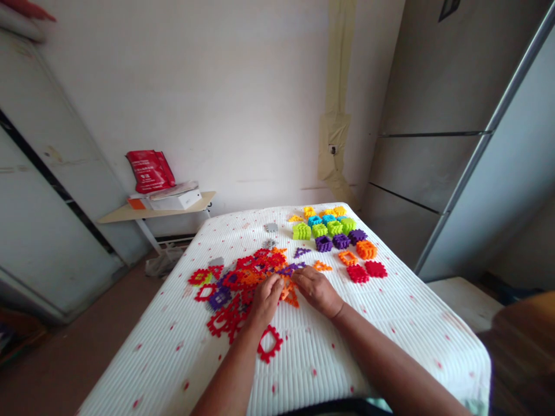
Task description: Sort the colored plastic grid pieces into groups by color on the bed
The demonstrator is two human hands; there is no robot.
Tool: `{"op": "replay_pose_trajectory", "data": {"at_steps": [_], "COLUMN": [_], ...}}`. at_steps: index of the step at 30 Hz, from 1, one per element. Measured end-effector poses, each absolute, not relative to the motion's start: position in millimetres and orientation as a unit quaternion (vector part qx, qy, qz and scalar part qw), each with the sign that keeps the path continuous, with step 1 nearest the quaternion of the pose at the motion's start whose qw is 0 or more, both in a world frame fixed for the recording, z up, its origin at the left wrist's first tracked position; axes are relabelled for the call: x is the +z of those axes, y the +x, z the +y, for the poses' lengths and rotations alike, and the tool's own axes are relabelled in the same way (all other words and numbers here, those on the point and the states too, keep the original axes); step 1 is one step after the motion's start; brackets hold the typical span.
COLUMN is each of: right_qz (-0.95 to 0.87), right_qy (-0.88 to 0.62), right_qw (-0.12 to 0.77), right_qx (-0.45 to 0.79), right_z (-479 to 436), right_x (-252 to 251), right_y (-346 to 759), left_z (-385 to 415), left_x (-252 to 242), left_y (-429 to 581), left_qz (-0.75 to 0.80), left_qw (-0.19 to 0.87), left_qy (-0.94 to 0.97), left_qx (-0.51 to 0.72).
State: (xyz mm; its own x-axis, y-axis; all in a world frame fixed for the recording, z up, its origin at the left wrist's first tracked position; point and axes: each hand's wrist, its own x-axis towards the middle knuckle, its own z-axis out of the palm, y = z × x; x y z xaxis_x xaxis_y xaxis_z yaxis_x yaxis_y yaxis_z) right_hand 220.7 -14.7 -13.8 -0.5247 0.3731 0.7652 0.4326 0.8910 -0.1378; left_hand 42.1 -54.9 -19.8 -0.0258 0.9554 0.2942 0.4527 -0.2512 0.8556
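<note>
My left hand (265, 300) and my right hand (315, 290) rest close together on a pile of flat plastic interlocking pieces (243, 277), red, orange and purple, on a white quilted table cover (329, 358). Both hands have their fingers curled on orange pieces (289, 294) between them; what each holds is partly hidden. A red square frame piece (270, 343) lies alone near my left forearm. Sorted stacks of pieces (333, 228), yellow, blue, green, purple, orange and red, stand farther back on the right.
A small side table (160, 211) with a white box and a red bag (150, 170) stands by the wall at the left. A grey cabinet (455, 150) rises on the right, a grey door (39, 196) on the left. A white stool top (466, 300) is at the right.
</note>
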Motion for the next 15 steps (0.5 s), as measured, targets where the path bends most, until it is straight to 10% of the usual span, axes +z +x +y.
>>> {"op": "replay_pose_trajectory", "data": {"at_steps": [15], "right_qz": [-0.803], "right_qy": [-0.547], "right_qw": [0.236], "right_qx": [0.021], "right_z": [29.8], "right_x": [-11.8], "right_y": [279.8], "left_z": [-54.3], "left_x": [-19.9], "left_y": [41.7], "left_qz": [0.567], "left_qw": [0.208], "left_qy": [0.652], "left_qx": [0.459]}}
